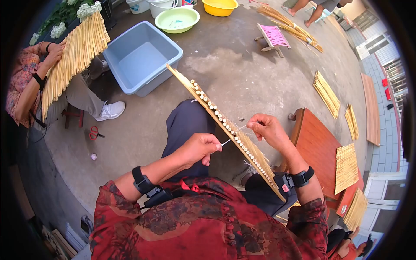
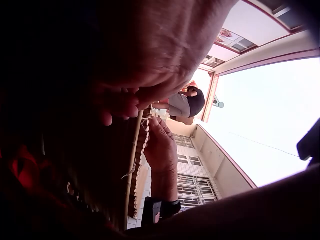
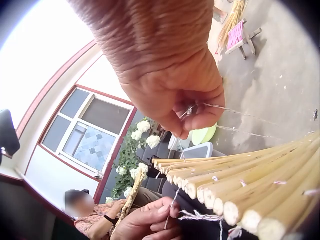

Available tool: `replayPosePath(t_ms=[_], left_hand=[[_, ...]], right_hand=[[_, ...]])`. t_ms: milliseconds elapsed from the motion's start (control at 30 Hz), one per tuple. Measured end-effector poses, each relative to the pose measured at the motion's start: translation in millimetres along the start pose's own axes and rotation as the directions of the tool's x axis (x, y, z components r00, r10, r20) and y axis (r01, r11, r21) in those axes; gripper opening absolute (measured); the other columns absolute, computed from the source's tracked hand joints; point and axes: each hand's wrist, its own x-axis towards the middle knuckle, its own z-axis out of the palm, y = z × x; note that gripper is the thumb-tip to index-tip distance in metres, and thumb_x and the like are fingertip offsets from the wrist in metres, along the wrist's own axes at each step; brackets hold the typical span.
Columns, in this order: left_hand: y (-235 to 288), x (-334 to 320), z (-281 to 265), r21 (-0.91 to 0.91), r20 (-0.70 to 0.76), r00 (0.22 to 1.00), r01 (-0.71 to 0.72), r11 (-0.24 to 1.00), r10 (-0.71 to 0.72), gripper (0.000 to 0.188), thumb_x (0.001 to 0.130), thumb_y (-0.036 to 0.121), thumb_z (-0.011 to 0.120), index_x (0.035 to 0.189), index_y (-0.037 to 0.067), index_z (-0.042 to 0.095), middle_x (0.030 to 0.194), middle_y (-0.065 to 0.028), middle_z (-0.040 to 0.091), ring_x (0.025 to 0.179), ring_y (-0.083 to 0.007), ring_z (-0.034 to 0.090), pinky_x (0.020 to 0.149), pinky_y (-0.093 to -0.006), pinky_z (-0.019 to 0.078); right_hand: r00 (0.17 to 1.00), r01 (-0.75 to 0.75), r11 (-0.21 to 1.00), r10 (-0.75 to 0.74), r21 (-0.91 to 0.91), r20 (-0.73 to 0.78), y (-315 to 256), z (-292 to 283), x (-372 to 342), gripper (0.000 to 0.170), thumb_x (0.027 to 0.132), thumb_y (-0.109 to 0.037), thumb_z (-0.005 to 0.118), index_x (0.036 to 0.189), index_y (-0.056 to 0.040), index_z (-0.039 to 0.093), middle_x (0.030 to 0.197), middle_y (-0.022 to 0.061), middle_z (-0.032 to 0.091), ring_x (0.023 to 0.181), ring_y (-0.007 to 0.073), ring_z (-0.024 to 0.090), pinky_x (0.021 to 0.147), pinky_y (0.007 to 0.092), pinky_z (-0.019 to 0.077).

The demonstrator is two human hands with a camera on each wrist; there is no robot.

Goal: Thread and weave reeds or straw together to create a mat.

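Note:
A mat of pale stalks bound with string (image 1: pixel 237 138) stands slanted over my knees in the head view, its row of round cut ends facing up. My left hand (image 1: pixel 196 148) is on the near side and pinches a white string (image 1: pixel 225 142) between thumb and fingertips. On the far side my right hand (image 1: pixel 269 131) pinches string too, thumb against forefinger. The right wrist view shows thin strands (image 3: pixel 235 109) running from the right hand, and the left hand (image 3: pixel 151 220) close by the stalk ends. The left wrist view is mostly dark.
Ahead stand a blue-grey tub (image 1: pixel 143 56), a green basin (image 1: pixel 177 20) and a yellow basin (image 1: pixel 219 6). At left another person holds a stalk mat (image 1: pixel 78 58). Red-handled scissors (image 1: pixel 94 133) lie on the floor. A brown wooden table (image 1: pixel 314 149) is at right, near stalk bundles (image 1: pixel 327 93).

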Motion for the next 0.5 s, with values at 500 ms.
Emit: replayPosePath(t_ms=[500], left_hand=[[-10.2,-5.9,-3.0,-0.435,0.055,0.989,0.147,0.888,-0.137,0.008,0.086,0.007,0.055,0.092,0.004,0.057,0.062,-0.0027,0.052,0.047,-0.0133,0.051,0.047,-0.0279,0.0449]], right_hand=[[0.999,-0.027,0.988,0.030,0.154,-0.015,-2.3,8.7,4.3,0.015,0.091,-0.016,0.058,0.085,-0.0028,0.060,0.061,-0.0025,0.050,0.053,0.0052,0.048,0.047,0.0211,0.0417]])
